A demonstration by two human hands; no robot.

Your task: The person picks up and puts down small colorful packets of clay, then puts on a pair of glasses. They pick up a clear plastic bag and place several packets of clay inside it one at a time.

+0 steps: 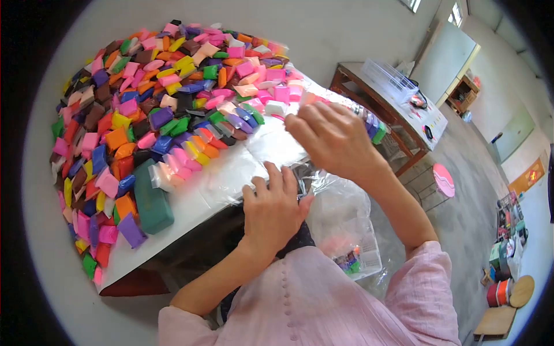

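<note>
My left hand rests at the table's front edge, fingers apart and pointing down on thin clear plastic. Farther right, my right hand is over the table with its fingers curled; whatever they may hold is hidden beneath them. Just left of it lie a whitish packet and several pink packets. A row of small wrapped packets in mixed colours lines the near side of a large, many-coloured pile. More packets lie beyond my right wrist.
A dark green box stands at the table's near left. Below the edge is a white crate with clear plastic and some packets. A second table bears a clear bin; a pink stool stands beside it.
</note>
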